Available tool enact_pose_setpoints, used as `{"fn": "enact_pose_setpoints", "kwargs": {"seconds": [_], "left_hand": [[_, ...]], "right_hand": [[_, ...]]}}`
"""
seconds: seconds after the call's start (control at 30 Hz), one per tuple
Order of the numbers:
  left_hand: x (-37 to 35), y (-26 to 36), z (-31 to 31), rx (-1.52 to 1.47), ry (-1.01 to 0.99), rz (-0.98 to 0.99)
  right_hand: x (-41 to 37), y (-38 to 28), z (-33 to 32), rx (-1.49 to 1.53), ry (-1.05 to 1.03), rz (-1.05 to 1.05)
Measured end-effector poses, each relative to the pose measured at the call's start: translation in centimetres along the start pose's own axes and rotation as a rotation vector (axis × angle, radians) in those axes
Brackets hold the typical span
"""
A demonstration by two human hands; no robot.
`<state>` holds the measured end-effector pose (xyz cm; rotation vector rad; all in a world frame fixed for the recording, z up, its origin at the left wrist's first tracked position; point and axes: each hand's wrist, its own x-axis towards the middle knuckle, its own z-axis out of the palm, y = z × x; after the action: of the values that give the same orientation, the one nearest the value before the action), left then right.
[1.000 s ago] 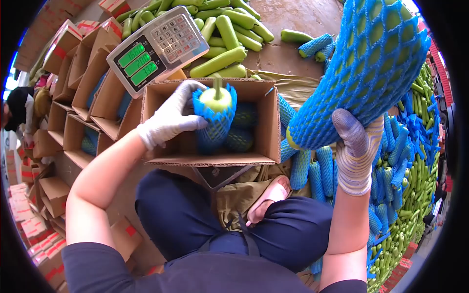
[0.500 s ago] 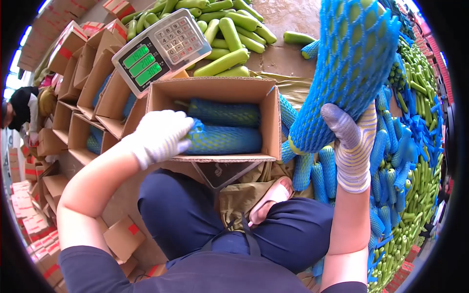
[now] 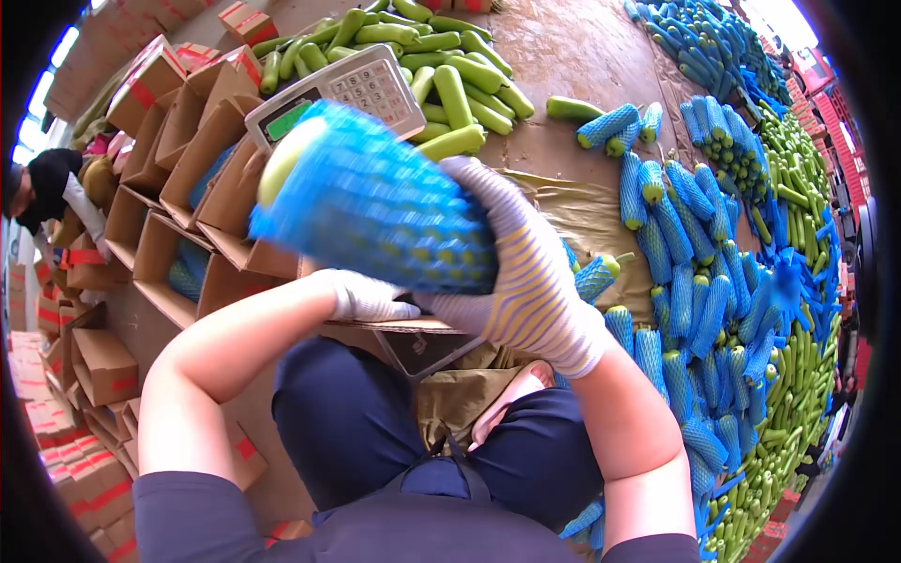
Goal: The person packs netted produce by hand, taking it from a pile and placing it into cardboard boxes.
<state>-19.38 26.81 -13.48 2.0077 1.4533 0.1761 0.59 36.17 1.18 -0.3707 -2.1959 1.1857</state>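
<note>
My right hand (image 3: pixel 526 272), in a striped knit glove, is wrapped round a green gourd in a blue foam net (image 3: pixel 385 206). The netted gourd is raised and tilted over the cardboard box (image 3: pixel 404 325) in front of me, hiding most of it. Its bare pale green end points left, towards the scale (image 3: pixel 380 89). My left hand (image 3: pixel 361 296), also gloved, is at the near side of the box beneath the gourd. Its fingers are mostly hidden, so their grip cannot be made out.
Open cardboard boxes (image 3: pixel 174 267) stand to the left, some holding netted gourds. Bare green gourds (image 3: pixel 455 94) are heaped behind the scale. Many netted gourds (image 3: pixel 694 281) lie on the right, beside a long pile of bare ones (image 3: pixel 807 188). Another person (image 3: pixel 80 202) is at far left.
My right hand has swung the netted gourd left and down from the upper right to above the box. My left hand has shifted slightly right and lower, from the netted gourd inside the box.
</note>
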Motion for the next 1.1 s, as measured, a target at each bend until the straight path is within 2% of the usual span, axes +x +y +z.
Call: {"fn": "enact_pose_setpoints", "kwargs": {"seconds": [0.1,0.17,0.2,0.23,0.3,0.33,0.37,0.43,0.5,0.57,0.6,0.63,0.67,0.7,0.73,0.77,0.8,0.83,0.87,0.9,0.93,0.97,1.07,1.1], "left_hand": [[-2.0,1.0,-1.7,-0.009,-0.030,-0.059],[-3.4,1.8,-2.9,-0.015,-0.051,-0.101],[-4.0,1.9,-3.1,-0.018,-0.063,-0.122],[-3.6,2.4,-3.0,-0.498,-0.368,-0.312],[-3.9,4.1,-5.3,-0.392,-0.541,-0.446],[-4.3,3.5,-4.6,-0.412,-0.452,-0.406],[-4.7,3.8,-5.0,-0.311,-0.355,-0.336],[-6.1,4.6,-4.9,-0.320,-0.222,-0.215],[-7.4,5.4,-4.6,-0.140,0.000,-0.133],[-9.0,5.0,-4.4,-0.126,0.403,-0.073],[-9.9,4.7,-4.9,-0.011,0.586,-0.122],[-10.6,4.1,-5.1,0.099,0.769,-0.178],[-11.2,3.2,-5.0,0.121,0.817,-0.289],[-11.6,2.2,-4.9,0.148,0.863,-0.401],[-11.5,0.9,-4.8,0.144,0.781,-0.537],[-11.0,0.1,-4.7,0.064,0.712,-0.569],[-10.1,1.8,-6.8,-0.130,0.419,-0.707],[-9.5,3.5,-9.1,-0.322,0.125,-0.834],[-8.6,0.4,-6.9,-0.186,0.150,-0.697],[-8.7,-2.7,-4.3,-0.052,0.175,-0.579],[-9.6,-2.0,-3.9,-0.067,0.191,-0.610],[-10.8,-1.2,-3.3,-0.084,0.205,-0.639],[-17.5,1.3,1.0,-0.257,0.338,-0.747],[-20.3,1.1,3.6,-0.291,0.454,-0.716]], "right_hand": [[0.6,0.8,2.9,0.085,-0.031,-0.085],[1.3,1.8,3.7,-0.006,-0.070,-0.172],[1.2,3.1,4.1,-0.095,-0.140,-0.111],[0.9,5.0,4.5,-0.188,-0.209,-0.050],[-0.2,10.0,5.5,-0.676,-0.483,0.164],[-0.4,11.3,6.8,-0.779,-0.622,0.166],[-0.3,12.1,8.0,-0.882,-0.760,0.166],[0.0,12.8,9.2,-0.941,-0.763,0.196],[0.4,12.9,9.0,-0.985,-0.771,0.220],[-0.1,12.9,7.3,-0.819,-0.697,0.162],[1.1,9.8,5.5,-0.713,-0.726,0.211],[1.2,7.4,3.6,-0.728,-0.567,0.119],[0.6,6.5,1.8,-0.756,-0.358,0.050],[0.0,5.7,-0.1,-0.848,-0.171,0.080],[-1.2,5.9,-1.6,-0.970,-0.058,0.183],[-2.9,7.4,-2.9,-1.053,-0.024,0.291],[-4.3,7.7,-3.3,-1.087,-0.117,0.518],[-5.5,7.8,-3.6,-0.957,-0.207,0.739],[-6.8,8.8,-3.8,-0.602,-0.305,0.758],[-8.1,10.3,-3.8,-0.222,-0.232,0.939],[-8.5,11.5,-3.8,-0.367,-0.258,0.951],[-8.2,11.6,-3.4,-0.546,-0.339,0.862],[-5.9,6.6,-0.9,-0.576,-0.404,0.743],[-4.5,5.1,0.6,-0.645,-0.495,0.598]]}}
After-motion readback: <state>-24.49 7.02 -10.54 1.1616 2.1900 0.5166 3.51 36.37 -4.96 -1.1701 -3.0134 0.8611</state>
